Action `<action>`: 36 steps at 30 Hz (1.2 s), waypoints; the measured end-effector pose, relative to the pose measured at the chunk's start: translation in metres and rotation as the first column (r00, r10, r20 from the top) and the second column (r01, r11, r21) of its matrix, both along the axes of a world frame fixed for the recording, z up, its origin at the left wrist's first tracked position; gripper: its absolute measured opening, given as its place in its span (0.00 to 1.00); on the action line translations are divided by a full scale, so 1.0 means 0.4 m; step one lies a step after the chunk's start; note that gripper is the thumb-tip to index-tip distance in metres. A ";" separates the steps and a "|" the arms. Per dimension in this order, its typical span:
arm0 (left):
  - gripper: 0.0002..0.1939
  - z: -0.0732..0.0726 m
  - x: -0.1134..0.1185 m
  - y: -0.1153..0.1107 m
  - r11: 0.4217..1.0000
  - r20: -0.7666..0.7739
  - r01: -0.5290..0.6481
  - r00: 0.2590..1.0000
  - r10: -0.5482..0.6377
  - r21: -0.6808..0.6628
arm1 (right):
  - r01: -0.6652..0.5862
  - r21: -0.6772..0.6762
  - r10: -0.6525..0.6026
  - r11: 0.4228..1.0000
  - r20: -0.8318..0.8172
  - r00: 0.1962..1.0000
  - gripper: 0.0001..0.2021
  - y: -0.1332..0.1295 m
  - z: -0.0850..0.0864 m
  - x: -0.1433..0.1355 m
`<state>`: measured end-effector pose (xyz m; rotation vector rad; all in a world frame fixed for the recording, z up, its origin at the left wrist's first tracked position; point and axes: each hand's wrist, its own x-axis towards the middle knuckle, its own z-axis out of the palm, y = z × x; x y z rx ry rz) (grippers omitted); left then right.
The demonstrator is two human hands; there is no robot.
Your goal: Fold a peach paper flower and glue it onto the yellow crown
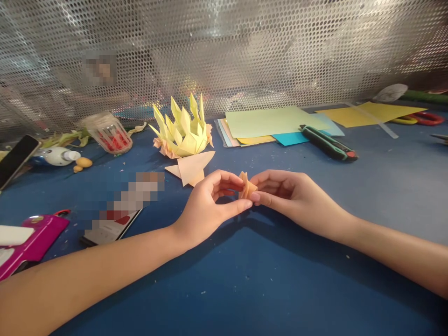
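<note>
Between my two hands is a small folded piece of peach paper, held just above the blue table. My left hand pinches it from the left, thumb below and fingers behind. From the right, the thumb and fingers of my right hand grip its other side. Parts of the folds are hidden by my fingertips. Just beyond my left hand lies a flat folded pale peach paper piece. Behind that stands a yellow origami lotus with pointed petals and a peach outer ring at its base.
Coloured paper sheets and a green-black utility knife lie at the back right, with red-handled scissors beyond. On the left are a phone, a magenta case, a plastic cup and a white bottle. Perforated metal mesh walls the back.
</note>
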<state>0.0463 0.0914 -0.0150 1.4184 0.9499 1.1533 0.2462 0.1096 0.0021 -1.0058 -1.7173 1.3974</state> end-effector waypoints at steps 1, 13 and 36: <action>0.14 0.001 0.000 0.000 1.000 -0.007 -0.004 1.000 0.004 -0.003 | -0.001 -0.005 0.001 1.000 0.001 1.000 0.18 -0.001 0.001 0.000; 0.09 -0.003 0.001 -0.008 0.999 0.016 -0.036 0.999 0.036 -0.009 | 0.101 0.308 -0.156 0.946 0.159 0.975 0.17 0.000 -0.014 0.011; 0.12 0.008 0.003 -0.014 0.997 0.072 -0.044 0.997 0.039 0.071 | -0.037 0.585 -0.095 0.810 0.192 0.977 0.07 -0.032 -0.012 0.006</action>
